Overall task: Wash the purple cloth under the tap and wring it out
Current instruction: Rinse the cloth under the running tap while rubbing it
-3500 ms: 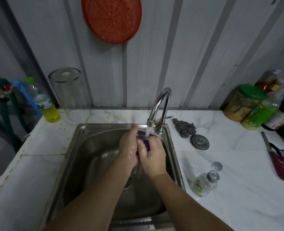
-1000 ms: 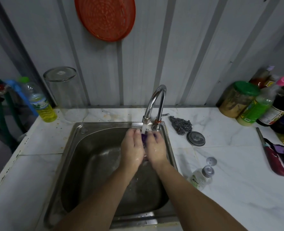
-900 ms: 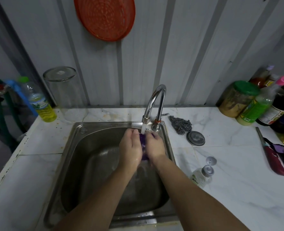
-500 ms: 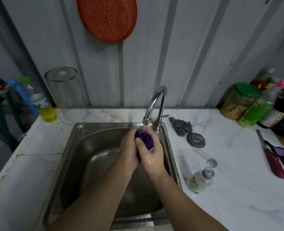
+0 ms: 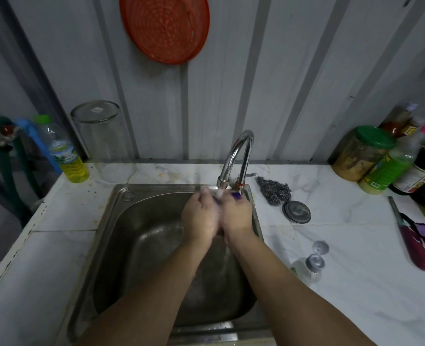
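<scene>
Washing stage in progress; wringing judged not yet done. The tap (image 5: 236,156) is running, with water falling from the spout onto the hands over the sink (image 5: 121,221). The left hand (image 5: 199,218) and right hand (image 5: 236,216) are pressed together directly under the stream. The cloth (image 5: 236,195) is bunched between them and almost wholly hidden: only a small purple edge shows above the right fingers and a sliver between the hands. Grip: both hands curl around the cloth, clamped on it from either side. Whether it is rinsed clean cannot be told. Remaining, by judgement: finish rinsing, then twist the water out over the sink. A scourer (image 5: 274,193) lies on the bench (image 5: 356,270) just right of the tap.
</scene>
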`<state>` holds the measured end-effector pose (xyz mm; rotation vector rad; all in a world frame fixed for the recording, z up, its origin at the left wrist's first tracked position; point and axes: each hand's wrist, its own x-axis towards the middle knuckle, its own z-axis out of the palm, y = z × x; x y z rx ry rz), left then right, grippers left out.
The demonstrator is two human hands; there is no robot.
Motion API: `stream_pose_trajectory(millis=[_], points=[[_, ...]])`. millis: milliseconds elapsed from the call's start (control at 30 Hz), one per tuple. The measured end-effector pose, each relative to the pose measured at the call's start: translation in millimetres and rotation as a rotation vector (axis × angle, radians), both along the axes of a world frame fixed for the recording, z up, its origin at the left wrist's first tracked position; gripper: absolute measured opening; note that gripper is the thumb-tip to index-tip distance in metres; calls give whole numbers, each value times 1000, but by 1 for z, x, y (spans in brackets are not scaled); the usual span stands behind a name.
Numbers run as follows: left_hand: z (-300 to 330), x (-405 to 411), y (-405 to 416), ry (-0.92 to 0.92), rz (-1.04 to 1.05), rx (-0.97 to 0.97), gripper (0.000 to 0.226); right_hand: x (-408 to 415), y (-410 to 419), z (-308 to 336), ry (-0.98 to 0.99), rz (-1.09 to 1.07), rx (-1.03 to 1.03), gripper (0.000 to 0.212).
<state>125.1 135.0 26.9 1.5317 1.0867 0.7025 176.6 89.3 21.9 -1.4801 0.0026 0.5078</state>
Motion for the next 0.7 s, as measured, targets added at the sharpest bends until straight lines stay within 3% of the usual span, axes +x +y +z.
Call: stream_pose_trajectory(millis=[133, 200, 267, 333, 400, 467, 500, 600, 700], points=[[-7, -13, 3, 18, -199, 151, 27, 11, -5, 6, 249, 93, -19, 21], [-8, -23, 10, -58, -407, 80, 14, 20, -10, 10, 255, 151, 29, 25], [-9, -34, 23, -126, -614, -82, 45, 24, -15, 13, 263, 249, 93, 25], [-8, -40, 31, -106, -683, -172, 69, 23, -16, 11, 230, 236, 180, 17], [-5, -41, 31, -129, -556, -206, 55, 16, -18, 5, 54, 158, 166, 8], [2, -34, 28, -161, -314, -267, 27, 7, -24, 0, -168, 130, 101, 19], [6, -30, 26, -139, -212, -304, 24, 1, -27, -2, -242, 160, 114, 27], [11, -21, 27, -60, -95, -443, 46, -18, -35, -9, -493, 276, 107, 44], [16, -17, 25, -149, -99, -722, 49, -29, -36, -14, -754, 276, -140, 41]])
